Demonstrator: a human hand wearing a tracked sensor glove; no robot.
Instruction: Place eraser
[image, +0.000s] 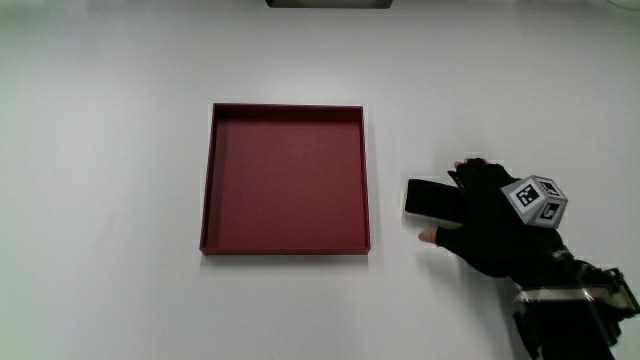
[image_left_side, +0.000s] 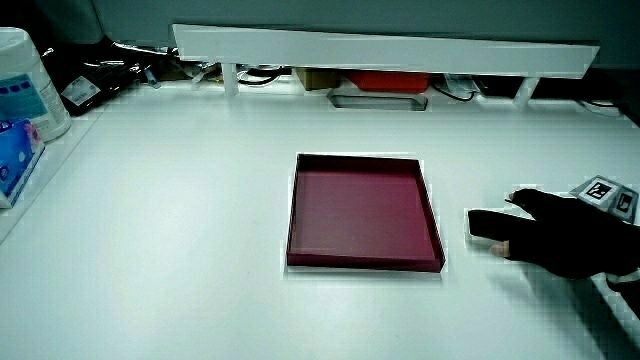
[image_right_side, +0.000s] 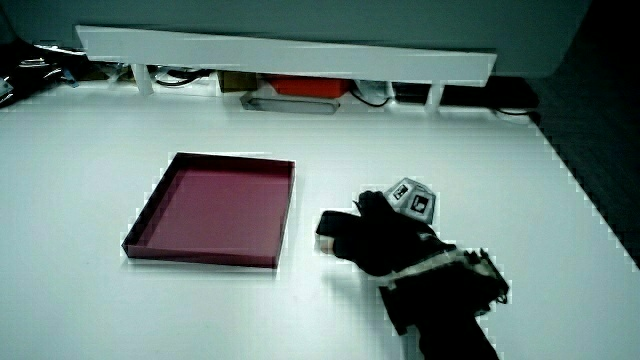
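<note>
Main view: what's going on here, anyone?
A gloved hand rests on a black eraser that lies on the white table, beside a shallow dark red tray. The fingers cover one end of the eraser, but it is not clear whether they grip it. The eraser sits outside the tray, apart from its wall, and nothing is in the tray. Both side views show the same layout, with the eraser flat on the table.

A white table is filling the main view under even light. In both side views a low white partition is standing along its edge, with cables and small boxes lying underneath and a grey wall rising above.
</note>
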